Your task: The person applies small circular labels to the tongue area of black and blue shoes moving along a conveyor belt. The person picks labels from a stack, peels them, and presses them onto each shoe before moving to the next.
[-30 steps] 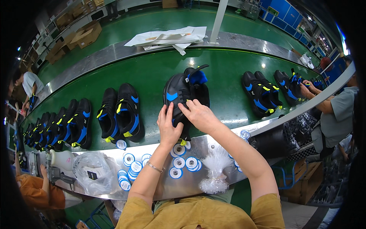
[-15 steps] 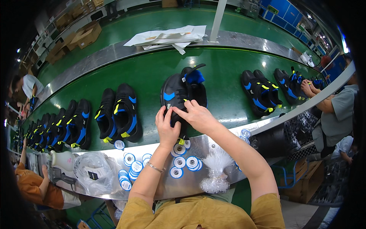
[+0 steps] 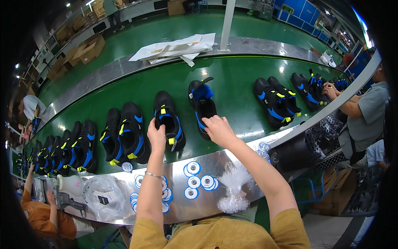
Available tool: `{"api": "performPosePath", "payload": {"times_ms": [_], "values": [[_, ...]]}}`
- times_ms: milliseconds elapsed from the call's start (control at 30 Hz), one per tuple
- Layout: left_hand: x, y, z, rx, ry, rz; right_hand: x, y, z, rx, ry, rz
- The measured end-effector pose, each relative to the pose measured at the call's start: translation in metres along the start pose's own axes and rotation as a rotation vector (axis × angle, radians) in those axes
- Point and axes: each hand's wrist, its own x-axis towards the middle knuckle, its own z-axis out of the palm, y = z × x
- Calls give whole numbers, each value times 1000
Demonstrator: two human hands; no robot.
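Observation:
Two black sneakers with blue and yellow trim sit apart in front of me on the green belt. My left hand (image 3: 156,137) grips the left sneaker (image 3: 165,101) at the near side of its collar, fingers bent round the edge. The right sneaker (image 3: 207,111) has its tongue pulled up, showing the blue lining. My right hand (image 3: 219,131) pinches its collar close to the heel; the fingertips are partly hidden. Both toes point away from me. Between my forearms, round white tags with blue rims (image 3: 193,181) lie on the metal ledge (image 3: 178,207).
More sneakers (image 3: 78,145) stand along the belt to the left, and further pairs (image 3: 273,101) to the right. A bundle of clear plastic fasteners (image 3: 234,189), a plastic bag (image 3: 105,197) and a tagging gun (image 3: 68,199) lie nearby. Co-workers flank the belt; a white post (image 3: 227,27) rises beyond.
My hands have separated. The left sneaker has moved left, away from the other one, with my left hand on it. My right hand has shifted to the right sneaker's collar.

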Motion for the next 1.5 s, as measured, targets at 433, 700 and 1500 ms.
{"api": "performPosePath", "payload": {"times_ms": [433,700,1500], "values": [[-21,65,97,118,-256,198,36,29,15,441,229,496],[-10,53,94,-428,-324,-45,42,43,21,570,280,413],[-22,47,104,-743,-284,-189,50,21,-27,186,-152,25]]}}
